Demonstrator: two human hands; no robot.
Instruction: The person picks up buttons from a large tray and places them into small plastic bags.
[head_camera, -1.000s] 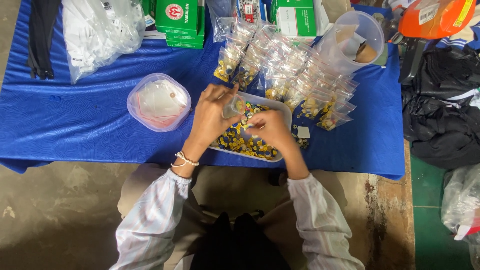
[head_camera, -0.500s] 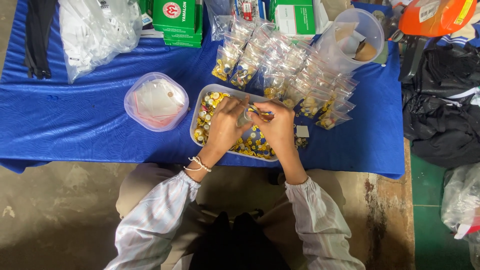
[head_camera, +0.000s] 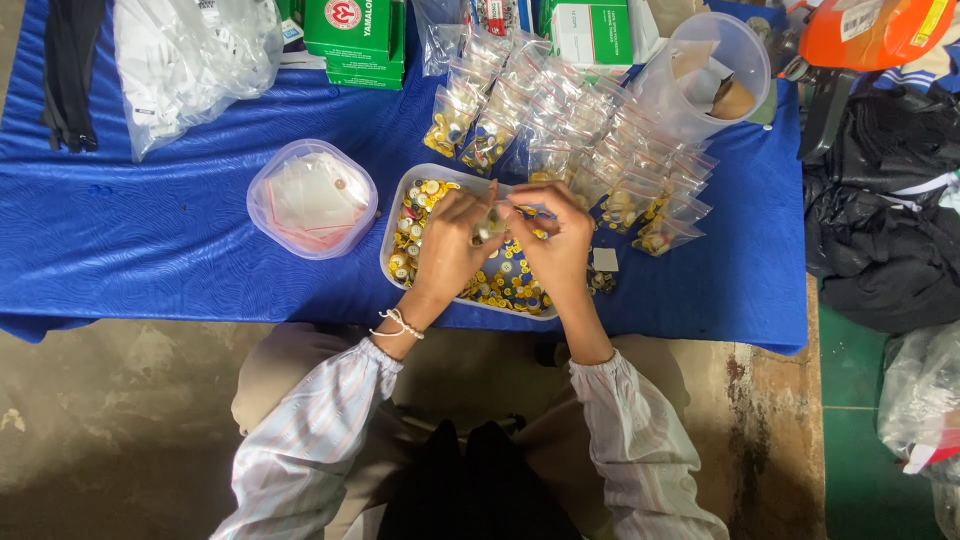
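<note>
A clear rectangular tray (head_camera: 396, 215) full of small yellow and white buttons sits on the blue cloth near its front edge. Both my hands hover over it, fingertips meeting around a small clear plastic bag (head_camera: 492, 222) with a few buttons in it. My left hand (head_camera: 447, 250) pinches the bag from the left. From the right, my right hand (head_camera: 556, 243) grips its top edge. Behind the tray lies a spread of several small filled bags (head_camera: 570, 120).
A round clear tub (head_camera: 311, 198) of empty bags stands left of the tray. Green boxes (head_camera: 352, 35) and a large clear cup (head_camera: 712, 75) stand at the back. A white plastic bag (head_camera: 190, 55) lies back left. Dark clothing (head_camera: 885, 230) is piled right of the table.
My hands have come together over the middle of the tray and lifted slightly, both now pinching the small bag. The view has shifted a little.
</note>
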